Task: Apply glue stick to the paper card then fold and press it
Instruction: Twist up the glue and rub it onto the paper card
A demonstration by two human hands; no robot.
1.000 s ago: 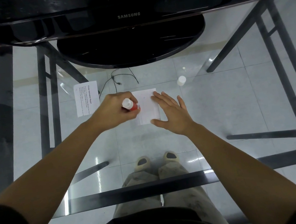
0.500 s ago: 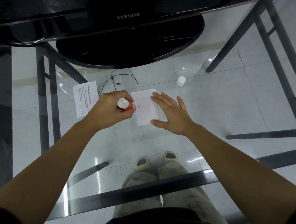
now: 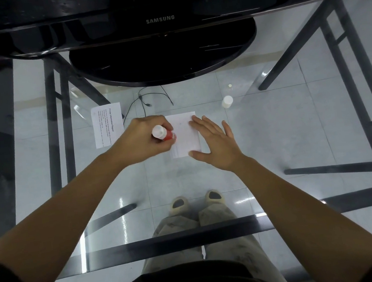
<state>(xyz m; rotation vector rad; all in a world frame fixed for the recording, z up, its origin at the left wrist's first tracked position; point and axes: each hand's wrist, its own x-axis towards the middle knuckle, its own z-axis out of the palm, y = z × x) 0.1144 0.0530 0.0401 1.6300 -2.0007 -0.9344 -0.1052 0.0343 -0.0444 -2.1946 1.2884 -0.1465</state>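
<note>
A small white paper card (image 3: 183,131) lies flat on the glass table (image 3: 277,141), in the middle of the view. My left hand (image 3: 142,141) grips a red glue stick (image 3: 164,134) with a white end, its tip down at the card's left edge. My right hand (image 3: 214,142) lies flat with straight fingers on the card's right side, holding it down. The glue stick's tip is hidden behind its body and my fingers.
A white cap (image 3: 227,102) stands on the glass to the right of the card. A printed sheet (image 3: 107,127) lies to the left. A black monitor base (image 3: 164,57) sits behind the card. Black table frame bars and my legs show through the glass.
My left hand moved the glue stick left off the card's middle, then back to the card's left edge. My right hand stayed pressed on the card.
</note>
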